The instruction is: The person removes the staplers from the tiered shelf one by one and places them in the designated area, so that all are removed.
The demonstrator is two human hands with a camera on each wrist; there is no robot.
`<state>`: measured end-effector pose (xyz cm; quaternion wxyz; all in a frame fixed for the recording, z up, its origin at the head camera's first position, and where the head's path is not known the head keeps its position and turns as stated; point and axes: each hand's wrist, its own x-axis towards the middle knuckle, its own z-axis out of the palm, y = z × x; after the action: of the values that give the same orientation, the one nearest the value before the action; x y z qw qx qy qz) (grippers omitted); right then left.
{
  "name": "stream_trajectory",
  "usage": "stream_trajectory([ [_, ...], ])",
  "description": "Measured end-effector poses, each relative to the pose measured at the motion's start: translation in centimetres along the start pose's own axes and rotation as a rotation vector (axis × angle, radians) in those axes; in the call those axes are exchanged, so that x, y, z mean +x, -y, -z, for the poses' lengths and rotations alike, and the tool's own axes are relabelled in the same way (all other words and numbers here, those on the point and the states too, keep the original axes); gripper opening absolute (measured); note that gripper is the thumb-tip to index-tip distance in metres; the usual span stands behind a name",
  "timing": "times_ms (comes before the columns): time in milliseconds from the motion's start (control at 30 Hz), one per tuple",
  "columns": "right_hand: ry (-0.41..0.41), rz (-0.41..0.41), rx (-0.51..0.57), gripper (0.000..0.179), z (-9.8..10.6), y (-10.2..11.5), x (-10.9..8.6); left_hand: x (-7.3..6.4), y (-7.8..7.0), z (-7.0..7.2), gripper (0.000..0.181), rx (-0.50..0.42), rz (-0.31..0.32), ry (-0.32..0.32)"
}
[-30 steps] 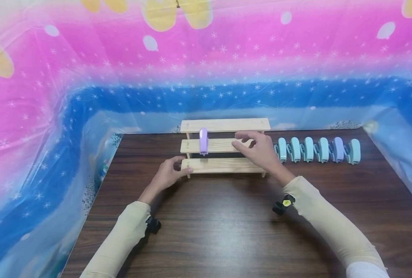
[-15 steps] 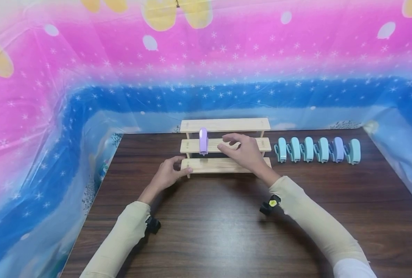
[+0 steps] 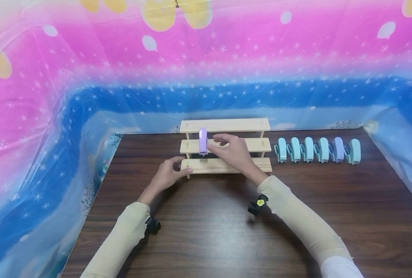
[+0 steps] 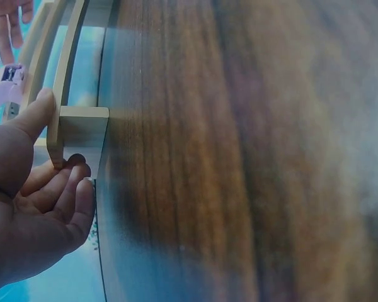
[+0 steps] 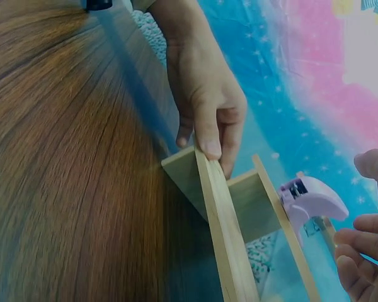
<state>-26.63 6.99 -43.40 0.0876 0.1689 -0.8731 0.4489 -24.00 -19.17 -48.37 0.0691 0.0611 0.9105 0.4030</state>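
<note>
A three-tier wooden display rack (image 3: 254, 144) stands at the back of the table. One small purple stapler (image 3: 203, 141) sits upright near the left end of its middle shelf; the right wrist view shows that stapler (image 5: 312, 202) side-on. My left hand (image 3: 169, 172) grips the left end of the lowest shelf, thumb on top; the left wrist view has its fingers (image 4: 66, 201) curled at the shelf's end. Just right of the purple stapler is my right hand (image 3: 234, 152), thumb and fingers spread with nothing between them. In the right wrist view these fingers (image 5: 359, 242) are apart from the stapler.
Right of the rack, several mint-green staplers (image 3: 308, 149) stand in a row on the dark wooden table (image 3: 206, 231), with one bluish-purple stapler (image 3: 338, 149) among them. A patterned cloth (image 3: 206, 92) hangs behind the table and along its sides.
My right hand has moved left along the rack, from its right end to beside the purple stapler. The left hand, the rack and the staplers have stayed in place.
</note>
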Motion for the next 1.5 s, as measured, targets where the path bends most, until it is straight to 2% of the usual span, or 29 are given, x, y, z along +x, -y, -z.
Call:
stream_trajectory([
  [200,-0.007,-0.041,0.018,0.06,-1.1,0.4,0.2,0.0,0.1,0.0,0.069,0.003,-0.006,-0.004],
  [433,-0.029,-0.063,0.024,0.055,-2.0,0.7,0.4,0.1,0.2,0.0,0.069,-0.013,-0.014,0.005],
  [700,-0.008,-0.094,0.061,0.054,-3.2,0.5,0.5,0.0,0.2,0.1,0.07,-0.008,-0.022,0.01],
  [967,-0.034,-0.113,0.041,0.051,-3.6,0.6,0.7,0.0,0.2,0.1,0.068,-0.013,-0.037,0.004],
  [1200,-0.048,-0.136,-0.019,0.05,-3.9,0.8,0.9,0.0,0.2,0.1,0.069,-0.003,-0.039,0.001],
  [1500,-0.078,-0.154,-0.038,0.041,-4.2,1.0,0.9,0.0,0.3,0.1,0.069,-0.017,-0.036,0.0],
])
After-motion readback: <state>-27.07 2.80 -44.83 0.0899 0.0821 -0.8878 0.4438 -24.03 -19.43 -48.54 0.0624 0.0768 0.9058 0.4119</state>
